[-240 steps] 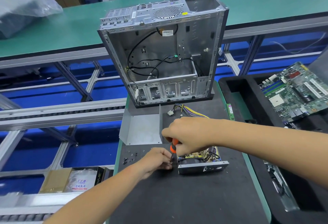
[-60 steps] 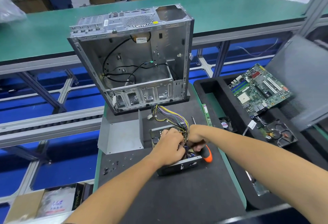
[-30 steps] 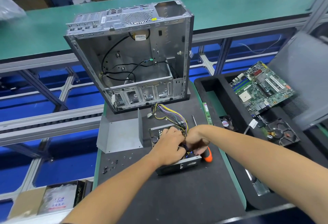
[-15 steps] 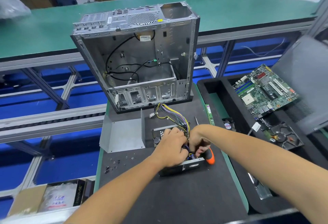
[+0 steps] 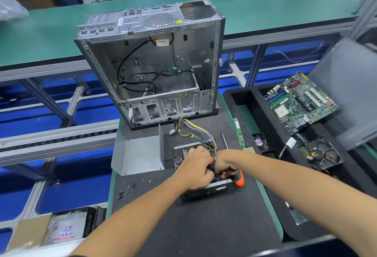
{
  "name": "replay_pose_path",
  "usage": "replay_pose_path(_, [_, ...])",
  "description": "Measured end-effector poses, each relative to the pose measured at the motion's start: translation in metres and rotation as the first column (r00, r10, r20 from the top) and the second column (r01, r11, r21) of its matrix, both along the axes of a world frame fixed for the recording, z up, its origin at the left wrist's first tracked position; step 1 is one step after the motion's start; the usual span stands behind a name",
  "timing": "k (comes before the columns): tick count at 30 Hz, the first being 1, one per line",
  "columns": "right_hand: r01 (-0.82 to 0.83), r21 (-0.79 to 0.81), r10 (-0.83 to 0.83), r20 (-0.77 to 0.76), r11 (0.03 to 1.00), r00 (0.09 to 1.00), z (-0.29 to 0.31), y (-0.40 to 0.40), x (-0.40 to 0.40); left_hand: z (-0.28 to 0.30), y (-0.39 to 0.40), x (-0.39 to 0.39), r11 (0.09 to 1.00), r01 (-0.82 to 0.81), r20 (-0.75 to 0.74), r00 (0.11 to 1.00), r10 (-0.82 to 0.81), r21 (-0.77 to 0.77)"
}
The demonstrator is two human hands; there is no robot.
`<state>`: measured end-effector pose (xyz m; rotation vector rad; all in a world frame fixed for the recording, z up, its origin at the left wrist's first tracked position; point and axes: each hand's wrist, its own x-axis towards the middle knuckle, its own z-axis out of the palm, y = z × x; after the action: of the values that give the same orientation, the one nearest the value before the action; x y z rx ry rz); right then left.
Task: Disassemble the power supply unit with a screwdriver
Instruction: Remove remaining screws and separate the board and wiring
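Note:
The opened power supply unit (image 5: 206,190) lies on the black mat, its coloured wire bundle (image 5: 195,132) running toward the case. Its grey metal cover (image 5: 138,154) stands to the left. My left hand (image 5: 195,168) reaches into the unit with curled fingers, hiding most of the board; what they hold is hidden. My right hand (image 5: 226,164) grips the orange-handled screwdriver (image 5: 239,179), whose handle end sticks out at the unit's right side. The two hands touch over the unit.
An empty computer case (image 5: 155,69) stands upright behind the unit. Several loose screws (image 5: 130,188) lie on the mat at left. A thin metal rod (image 5: 224,140) and a memory stick (image 5: 239,132) lie at right. A black tray (image 5: 265,114) holds a motherboard (image 5: 299,101) and a fan (image 5: 324,154).
Eight seconds ago the screwdriver stood upright at the unit's left corner. Over the last second both hands stayed inside the unit; only the view shifted slightly.

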<state>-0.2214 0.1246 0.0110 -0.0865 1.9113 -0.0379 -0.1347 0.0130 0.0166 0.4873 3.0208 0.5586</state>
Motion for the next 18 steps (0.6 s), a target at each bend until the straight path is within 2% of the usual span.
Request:
replay_pose_path(5, [0.031,-0.042,-0.033,-0.038,0.999,0.999,-0.0065,0.0073,0.0016,-0.004,-0.0007,-0.0028,1.0,-0.006,0.033,0.999,0.005,0.022])
replay_pose_path(12, [0.082,-0.043,-0.081,0.041,0.996,0.996,-0.0048,0.0051,-0.002,-0.0059,-0.0036,-0.0028,0.978,-0.048,0.097,0.995,0.029,0.203])
replay_pose_path(18, [0.123,-0.004,-0.122,0.094,0.992,0.988,-0.0055,0.0072,-0.0023,-0.0082,-0.0041,-0.0035,0.982,-0.051,0.087,0.996,0.035,0.182])
